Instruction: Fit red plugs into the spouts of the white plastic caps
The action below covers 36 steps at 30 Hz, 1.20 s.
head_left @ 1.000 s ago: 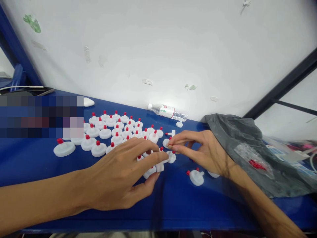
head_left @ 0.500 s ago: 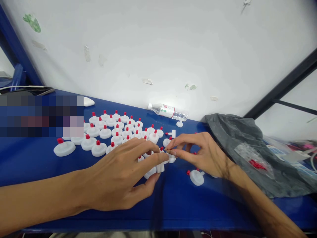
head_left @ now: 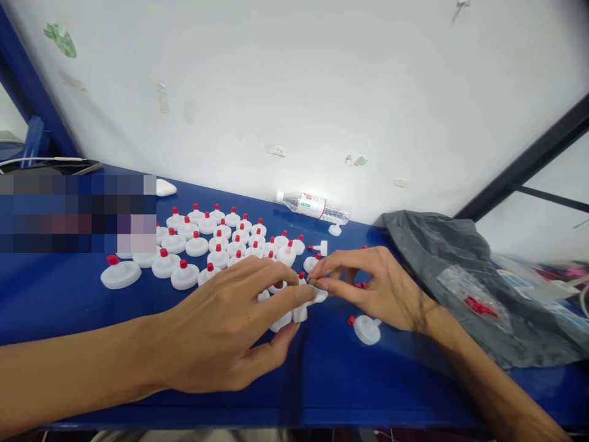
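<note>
My left hand holds a white plastic nozzle cap between thumb and index finger; the fingers cover most of it. My right hand is closed in a pinch at the nozzle side of that cap, its fingertips beside the left index fingertip. What lies inside that pinch is too small and covered to make out. White round caps with red tips stand upright in a cluster beyond and left of my left hand. Below my right hand, a tilted white cap lies beside a small red tip.
A clear plastic bottle lies on the blue table against the white wall. At the right, a grey plastic bag carries a clear bag with red tips. A white object rests at the back left.
Both hands stay almost in place, still together at the white nozzle cap. The whole view has shifted very slightly; the caps on the table have not moved.
</note>
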Each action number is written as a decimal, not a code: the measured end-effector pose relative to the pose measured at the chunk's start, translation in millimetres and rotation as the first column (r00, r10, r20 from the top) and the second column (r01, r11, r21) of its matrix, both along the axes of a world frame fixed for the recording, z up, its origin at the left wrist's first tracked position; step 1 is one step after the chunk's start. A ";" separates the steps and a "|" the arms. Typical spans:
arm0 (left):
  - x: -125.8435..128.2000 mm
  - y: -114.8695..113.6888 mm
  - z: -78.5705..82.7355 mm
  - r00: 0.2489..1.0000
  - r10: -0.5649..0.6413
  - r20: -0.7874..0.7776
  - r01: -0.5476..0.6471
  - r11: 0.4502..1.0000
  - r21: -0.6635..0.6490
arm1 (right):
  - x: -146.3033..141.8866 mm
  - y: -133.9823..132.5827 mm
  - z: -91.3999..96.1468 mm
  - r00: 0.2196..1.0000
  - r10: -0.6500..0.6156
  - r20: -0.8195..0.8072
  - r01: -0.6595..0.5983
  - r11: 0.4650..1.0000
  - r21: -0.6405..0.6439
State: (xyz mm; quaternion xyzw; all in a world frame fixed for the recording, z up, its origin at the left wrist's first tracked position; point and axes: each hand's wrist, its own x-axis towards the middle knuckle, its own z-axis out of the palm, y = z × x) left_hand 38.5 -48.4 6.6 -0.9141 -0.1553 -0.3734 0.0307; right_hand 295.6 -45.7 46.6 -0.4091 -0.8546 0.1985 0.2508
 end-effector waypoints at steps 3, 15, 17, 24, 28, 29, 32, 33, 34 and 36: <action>-0.4 -0.2 -0.9 1.000 -0.009 -0.022 0.008 1.000 -0.001 | -0.1 -0.1 -0.3 1.000 -0.002 0.008 0.002 1.000 -0.016; -0.1 0.7 0.1 0.998 -0.006 -0.063 0.006 1.000 -0.002 | -0.5 0.6 -1.4 1.000 0.012 0.020 -0.012 1.000 -0.026; -0.6 0.1 0.2 0.997 -0.001 -0.075 0.000 1.000 -0.006 | -0.5 0.1 -1.7 0.999 0.018 0.027 -0.017 1.000 -0.022; -1.0 -0.3 -0.5 0.995 0.005 -0.095 -0.006 1.000 -0.017 | 0.2 -0.5 -5.5 0.999 0.035 0.034 -0.035 0.999 0.008; -0.2 0.7 -1.3 0.997 -0.005 -0.079 0.004 1.000 -0.010 | 0.1 -0.7 -5.1 0.999 0.031 0.043 -0.031 0.999 0.007; -0.1 0.7 -1.4 0.997 -0.007 -0.078 0.006 1.000 -0.009 | 0.1 -0.8 -5.1 0.999 0.030 0.041 -0.030 1.000 0.008; -0.5 0.3 -1.7 0.997 -0.006 -0.075 0.006 1.000 -0.009 | 0.4 -0.9 -6.0 0.999 0.033 0.043 -0.033 0.999 0.005; -0.7 0.2 -1.8 0.997 -0.005 -0.075 0.004 1.000 -0.011 | 0.5 -0.9 -6.5 0.998 0.033 0.044 -0.033 0.999 0.003; -0.9 0.1 -1.8 0.997 -0.004 -0.077 0.003 1.000 -0.013 | 0.6 -0.8 -6.9 0.998 0.032 0.048 -0.032 0.999 0.002; -0.9 0.2 -1.7 0.997 -0.006 -0.082 0.005 1.000 -0.016 | 0.7 -0.7 -7.4 0.998 0.038 0.051 -0.038 0.999 0.008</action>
